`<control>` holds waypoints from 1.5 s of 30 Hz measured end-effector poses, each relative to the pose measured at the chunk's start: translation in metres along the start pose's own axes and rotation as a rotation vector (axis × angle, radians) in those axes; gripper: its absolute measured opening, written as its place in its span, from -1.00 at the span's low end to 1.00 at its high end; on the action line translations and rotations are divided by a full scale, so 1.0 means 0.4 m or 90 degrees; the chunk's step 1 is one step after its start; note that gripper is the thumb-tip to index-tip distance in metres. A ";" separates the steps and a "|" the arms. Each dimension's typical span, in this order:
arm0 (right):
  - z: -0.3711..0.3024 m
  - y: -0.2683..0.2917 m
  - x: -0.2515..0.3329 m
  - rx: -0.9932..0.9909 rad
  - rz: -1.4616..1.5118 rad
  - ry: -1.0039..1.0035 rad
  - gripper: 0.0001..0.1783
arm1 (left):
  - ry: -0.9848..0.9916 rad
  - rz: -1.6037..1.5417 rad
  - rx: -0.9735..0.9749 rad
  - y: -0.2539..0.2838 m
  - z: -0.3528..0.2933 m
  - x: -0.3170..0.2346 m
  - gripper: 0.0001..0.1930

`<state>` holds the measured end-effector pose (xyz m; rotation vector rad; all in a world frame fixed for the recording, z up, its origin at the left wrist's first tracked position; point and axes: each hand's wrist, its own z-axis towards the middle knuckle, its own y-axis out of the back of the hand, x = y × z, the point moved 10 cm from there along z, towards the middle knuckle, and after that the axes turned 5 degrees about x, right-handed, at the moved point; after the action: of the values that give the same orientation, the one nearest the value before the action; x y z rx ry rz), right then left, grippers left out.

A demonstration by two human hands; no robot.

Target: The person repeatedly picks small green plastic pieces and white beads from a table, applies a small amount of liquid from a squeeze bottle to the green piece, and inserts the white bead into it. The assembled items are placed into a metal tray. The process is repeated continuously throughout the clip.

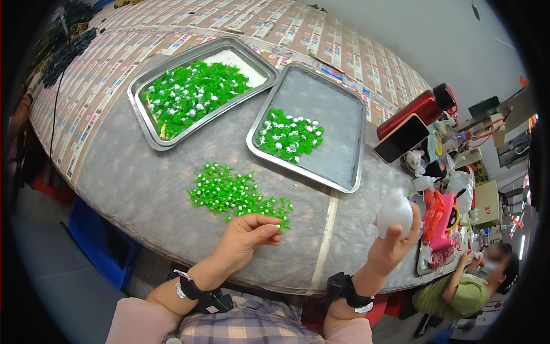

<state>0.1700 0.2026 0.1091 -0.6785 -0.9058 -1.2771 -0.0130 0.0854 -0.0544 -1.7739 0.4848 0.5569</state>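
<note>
Over the near edge of the loose pile, my left hand (247, 236) pinches a small green plastic piece with a white tip (278, 227) between thumb and fingertips. My right hand (385, 252) is wrapped round a white squeeze bottle (394, 213), raised above the table to the right. In front of the left hand lies the pile of small green pieces with white dots (232, 190). Behind it, a metal tray (344, 182) holds a cluster of green pieces with white balls (289, 135) at its left end. The bottle's tip is hard to make out.
A second metal tray (159, 143), heaped with green and white pieces, stands farther left. At the right are a red flask (409, 114), a phone (402, 138), a pink container (441, 229) and plastic bags. A person in a green shirt (452, 295) sits beyond them.
</note>
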 end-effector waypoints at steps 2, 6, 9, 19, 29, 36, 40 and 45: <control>-0.011 -0.011 0.038 -0.088 0.000 0.015 -0.26 | -0.006 -0.010 0.020 -0.008 0.000 -0.004 -0.84; -0.029 -0.092 0.050 -0.083 0.086 -0.029 -0.27 | -0.001 -0.030 0.027 -0.011 0.002 -0.002 -0.89; -0.043 -0.148 0.028 0.020 0.050 -0.044 -0.30 | 0.003 -0.027 0.026 -0.012 0.006 0.004 -0.91; -0.075 -0.186 0.048 0.020 -0.007 0.122 -0.41 | 0.007 -0.024 0.042 -0.019 0.006 0.003 -0.91; -0.073 -0.205 0.058 0.010 -0.014 0.154 -0.45 | 0.011 -0.016 0.047 -0.019 0.006 0.004 -0.89; -0.088 -0.183 0.041 0.003 -0.031 0.157 -0.40 | 0.011 -0.016 0.053 -0.022 0.004 0.002 -0.90; -0.083 -0.174 0.022 0.048 -0.038 0.123 -0.39 | 0.018 -0.009 0.046 -0.019 0.006 0.005 -0.89; -0.084 -0.178 0.019 0.030 -0.045 0.139 -0.37 | 0.020 -0.005 0.045 -0.015 0.005 0.008 -0.89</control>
<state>0.1069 0.1574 0.0947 -0.4627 -0.7842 -1.3595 -0.0072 0.0889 -0.0519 -1.7185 0.5133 0.5013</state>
